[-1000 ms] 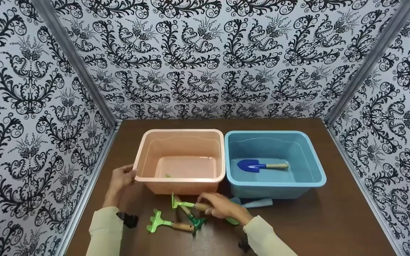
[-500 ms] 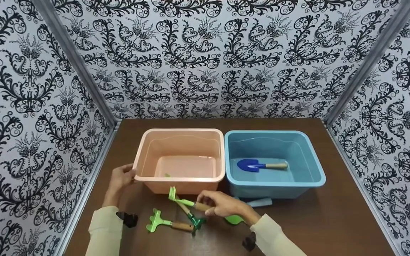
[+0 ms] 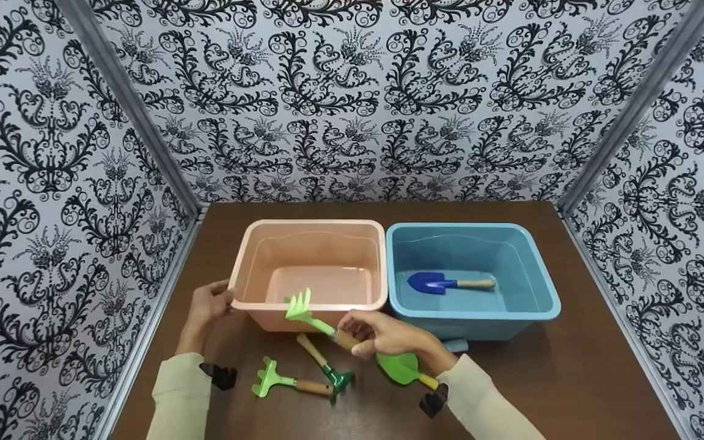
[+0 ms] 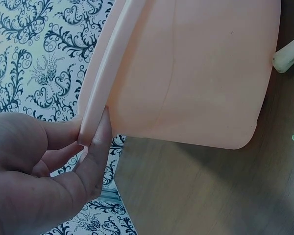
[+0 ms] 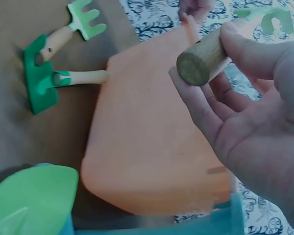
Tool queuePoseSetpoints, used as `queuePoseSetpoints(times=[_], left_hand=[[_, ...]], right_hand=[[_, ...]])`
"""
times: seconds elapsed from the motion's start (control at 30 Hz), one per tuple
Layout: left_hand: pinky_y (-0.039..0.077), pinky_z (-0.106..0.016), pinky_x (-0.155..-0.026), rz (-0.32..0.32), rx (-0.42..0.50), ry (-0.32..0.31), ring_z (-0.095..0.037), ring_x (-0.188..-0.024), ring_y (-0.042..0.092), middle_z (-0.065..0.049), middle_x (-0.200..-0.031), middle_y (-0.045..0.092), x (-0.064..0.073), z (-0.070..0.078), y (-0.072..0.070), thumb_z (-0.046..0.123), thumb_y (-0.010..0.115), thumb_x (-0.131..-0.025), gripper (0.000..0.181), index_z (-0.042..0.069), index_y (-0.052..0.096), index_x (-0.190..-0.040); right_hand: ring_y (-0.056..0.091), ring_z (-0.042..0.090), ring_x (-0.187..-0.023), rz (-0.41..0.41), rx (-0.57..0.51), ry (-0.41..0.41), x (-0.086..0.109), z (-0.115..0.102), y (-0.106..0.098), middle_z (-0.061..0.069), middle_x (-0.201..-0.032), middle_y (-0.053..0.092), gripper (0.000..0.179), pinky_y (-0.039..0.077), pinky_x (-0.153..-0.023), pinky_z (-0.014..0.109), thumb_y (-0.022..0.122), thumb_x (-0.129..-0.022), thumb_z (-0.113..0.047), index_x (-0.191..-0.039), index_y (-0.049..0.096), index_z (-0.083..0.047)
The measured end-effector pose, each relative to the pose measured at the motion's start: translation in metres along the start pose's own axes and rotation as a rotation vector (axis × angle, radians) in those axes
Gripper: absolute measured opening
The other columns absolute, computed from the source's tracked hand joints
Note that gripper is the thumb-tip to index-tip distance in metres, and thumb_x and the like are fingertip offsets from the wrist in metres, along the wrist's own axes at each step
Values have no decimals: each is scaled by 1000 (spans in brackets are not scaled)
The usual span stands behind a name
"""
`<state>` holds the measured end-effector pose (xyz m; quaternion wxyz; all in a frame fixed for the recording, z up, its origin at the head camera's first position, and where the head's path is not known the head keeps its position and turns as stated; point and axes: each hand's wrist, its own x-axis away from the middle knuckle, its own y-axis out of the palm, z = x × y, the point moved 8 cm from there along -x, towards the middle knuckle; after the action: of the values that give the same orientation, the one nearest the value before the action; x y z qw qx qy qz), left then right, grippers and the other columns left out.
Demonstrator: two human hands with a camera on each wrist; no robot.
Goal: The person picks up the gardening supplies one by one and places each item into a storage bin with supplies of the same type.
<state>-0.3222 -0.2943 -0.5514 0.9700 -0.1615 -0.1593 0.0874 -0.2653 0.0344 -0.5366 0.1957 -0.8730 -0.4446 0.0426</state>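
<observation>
A brown worktop (image 3: 602,379) with a soft sheen towards the front sits between white walls (image 3: 352,140) printed with black scrollwork, grey strips (image 3: 129,116) running down the corners. On it, a peach tub (image 3: 315,226) and a blue tub (image 3: 474,316) stand side by side. The left hand (image 3: 208,304) has its fingers pinching the peach tub's left rim. The right hand (image 3: 388,335) has its fingers curled round the wooden handle of a light green rake (image 3: 323,326), raised before that tub, tines overlapping its near rim in the head view.
</observation>
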Motion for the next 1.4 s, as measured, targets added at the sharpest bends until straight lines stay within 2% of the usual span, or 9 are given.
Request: queuePoseSetpoints(times=[0.17, 0.3, 0.43, 0.6, 0.8, 0.97, 1.17, 1.4], left_hand=[[56, -20, -61, -10, 3, 13, -7, -71, 64, -39, -132, 54, -1, 1, -1, 5, 51, -101, 47, -15, 43, -143], [56, -20, -61, -10, -1, 20, -6, -69, 64, -38, -131, 56, 0, 1, -1, 5, 51, -102, 46, -14, 43, -143], [57, -21, -62, -19, 10, 28, -6, -69, 64, -39, -132, 54, 0, 0, 0, 5, 50, -102, 46, -15, 42, -143], [58, -24, -64, -25, 46, 23, -8, -73, 65, -40, -134, 52, 2, 0, 0, 4, 51, -102, 48, -16, 40, -144], [58, -23, -66, -20, 49, 24, -9, -76, 66, -38, -134, 54, 3, 1, 1, 4, 52, -102, 47, -16, 42, -143], [58, -24, -67, -16, 36, 13, -8, -74, 65, -38, -132, 55, 2, 2, 0, 4, 52, -101, 47, -16, 43, -142], [59, -25, -69, -16, 30, 13, -8, -75, 66, -38, -132, 55, 2, 4, -1, 5, 52, -101, 48, -17, 41, -142], [60, -26, -70, -16, 26, -6, -8, -76, 66, -37, -135, 53, 2, 0, 0, 7, 52, -102, 49, -15, 41, -144]], right_hand=[[59, 18, -108, 18, 23, -26, -1, -13, -16, 12, -120, 63, 38, 51, -97, 32, 66, -92, -8, -129, 58, -13], [58, 19, -104, 34, 31, -51, -5, -22, -26, 14, -119, 62, 39, 52, -93, 30, 64, -90, -6, -128, 58, -12], [58, 22, -103, 70, 40, -67, -12, -28, -34, 17, -116, 62, 41, 53, -88, 29, 65, -86, -2, -126, 58, -9], [60, 22, -100, 108, 88, -97, -23, -36, -40, 19, -113, 64, 40, 54, -87, 31, 67, -86, 0, -125, 59, -5], [61, 23, -100, 184, 155, -62, -35, -44, -50, 15, -112, 65, 40, 55, -88, 39, 69, -85, 1, -123, 60, -7], [62, 23, -102, 230, 204, -24, -45, -46, -55, 14, -110, 66, 36, 55, -90, 39, 69, -88, 2, -121, 60, -9], [63, 23, -98, 281, 332, 4, -56, -46, -61, 13, -108, 67, 32, 54, -88, 39, 68, -89, 0, -119, 60, -10], [64, 25, -102, 347, 477, 39, -70, -40, -67, 11, -108, 68, 33, 53, -91, 40, 71, -87, -3, -118, 62, -12]])
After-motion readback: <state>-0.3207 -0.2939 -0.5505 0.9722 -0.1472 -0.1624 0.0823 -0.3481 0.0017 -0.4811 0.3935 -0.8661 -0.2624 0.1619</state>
